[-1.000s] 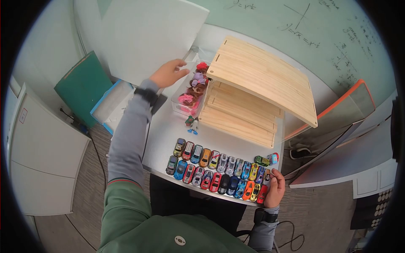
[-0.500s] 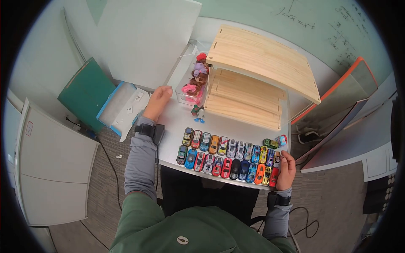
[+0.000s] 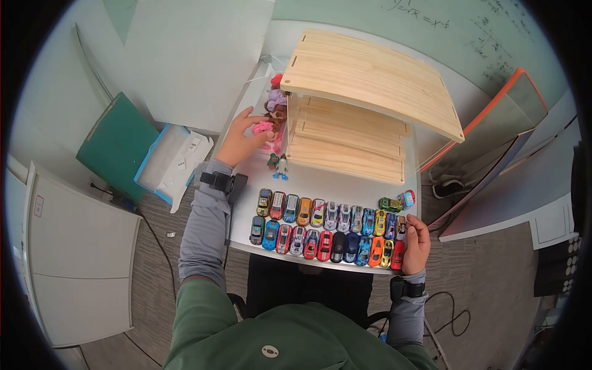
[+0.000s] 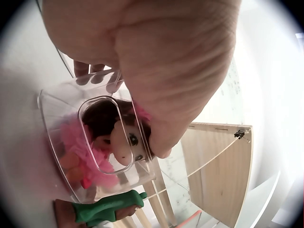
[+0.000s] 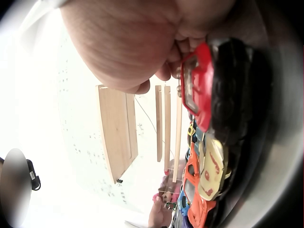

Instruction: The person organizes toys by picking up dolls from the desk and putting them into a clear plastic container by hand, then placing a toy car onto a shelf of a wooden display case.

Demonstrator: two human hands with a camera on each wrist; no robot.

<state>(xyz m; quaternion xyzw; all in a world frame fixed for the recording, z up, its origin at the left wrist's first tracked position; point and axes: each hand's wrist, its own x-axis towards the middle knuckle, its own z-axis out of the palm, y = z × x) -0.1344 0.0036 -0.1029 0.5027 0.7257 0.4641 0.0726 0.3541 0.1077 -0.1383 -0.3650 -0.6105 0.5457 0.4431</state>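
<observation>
My left hand point(image 3: 245, 137) reaches to the near end of a clear plastic bin point(image 3: 275, 117) full of small dolls. The left wrist view shows the thumb on the bin's point(image 4: 61, 156) end wall and fingertips along its side, gripping it. A pink-haired doll point(image 4: 116, 137) lies inside, against that wall. Two little figures point(image 3: 277, 165) stand just in front of the bin. My right hand point(image 3: 417, 242) sits at the right end of two rows of toy cars point(image 3: 327, 228), fingers curled against the last red car point(image 3: 398, 254), which also shows as the red car point(image 5: 197, 90).
A wooden shelf unit point(image 3: 370, 80) with a curved top stands behind the cars on the white table point(image 3: 345, 182). Left of the table are a blue-edged box point(image 3: 169, 160), a green board point(image 3: 114, 145) and a white cabinet point(image 3: 74, 265). A large white board point(image 3: 185, 55) leans behind.
My left hand came down from beside the white board, paused at the table's left edge, then moved right onto the bin's near end. The right hand stayed by the red car.
</observation>
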